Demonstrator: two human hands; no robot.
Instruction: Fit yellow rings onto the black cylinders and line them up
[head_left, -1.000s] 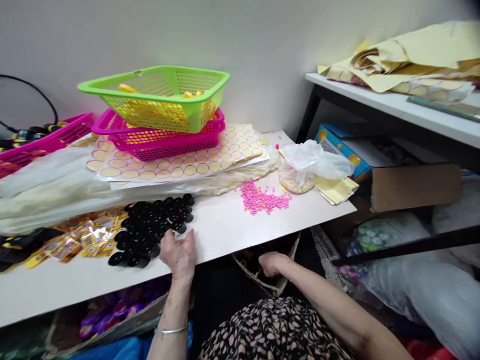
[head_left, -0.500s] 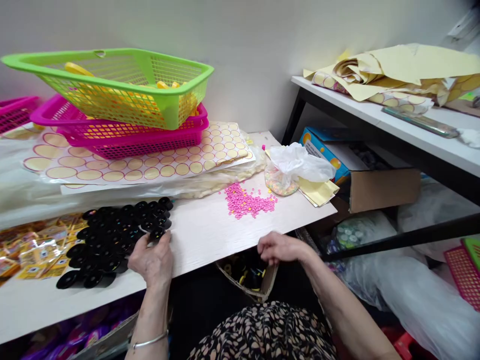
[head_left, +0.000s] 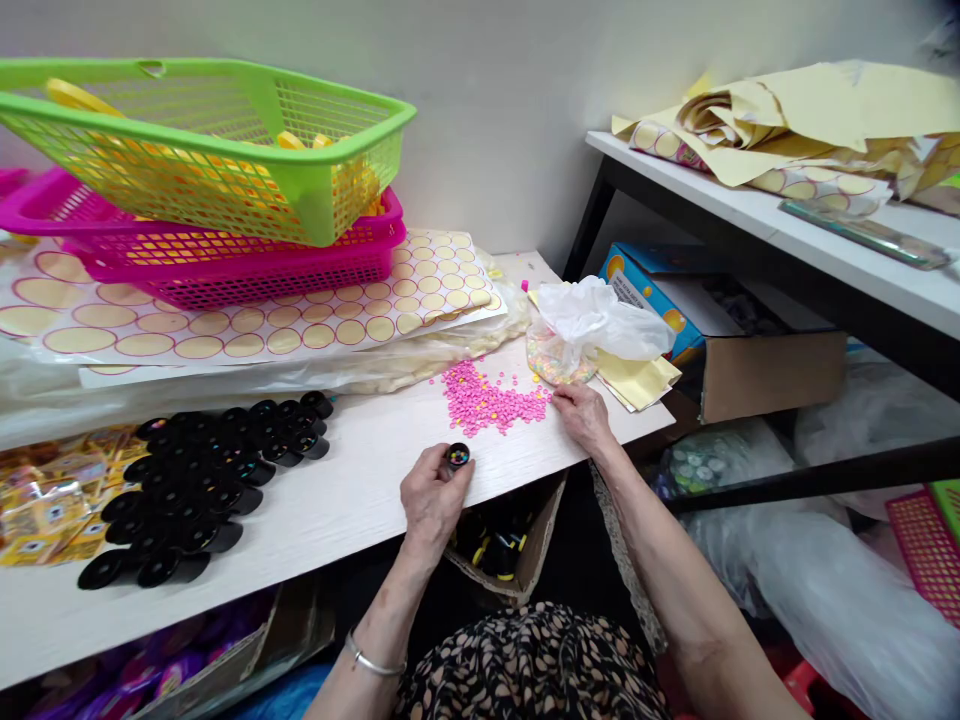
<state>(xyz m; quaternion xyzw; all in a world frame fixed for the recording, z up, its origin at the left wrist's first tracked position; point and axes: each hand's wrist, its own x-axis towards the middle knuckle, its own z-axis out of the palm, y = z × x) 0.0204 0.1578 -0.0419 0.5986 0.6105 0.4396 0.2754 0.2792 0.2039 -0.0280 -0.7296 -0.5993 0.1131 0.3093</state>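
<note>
My left hand (head_left: 431, 495) holds a small black round cap (head_left: 457, 456) upright at the front edge of the white table (head_left: 352, 500). My right hand (head_left: 585, 415) rests on the table with its fingertips at the right end of a heap of small pink beads (head_left: 487, 400). A clear plastic bag of mixed coloured beads (head_left: 559, 355) lies just behind that hand. Left of my left hand, several more black caps (head_left: 210, 475) stand grouped on the table.
Green (head_left: 217, 150) and pink baskets (head_left: 225, 265) are stacked on sheets of round stickers (head_left: 300, 325) at the back. Foil packets (head_left: 52, 500) lie far left. A cardboard box (head_left: 510, 545) sits under the table. A shelf (head_left: 787, 215) with yellow paper stands at right.
My left hand took a black cap from the group and moved right with it. My right hand rose from the box under the table to the pink beads.
</note>
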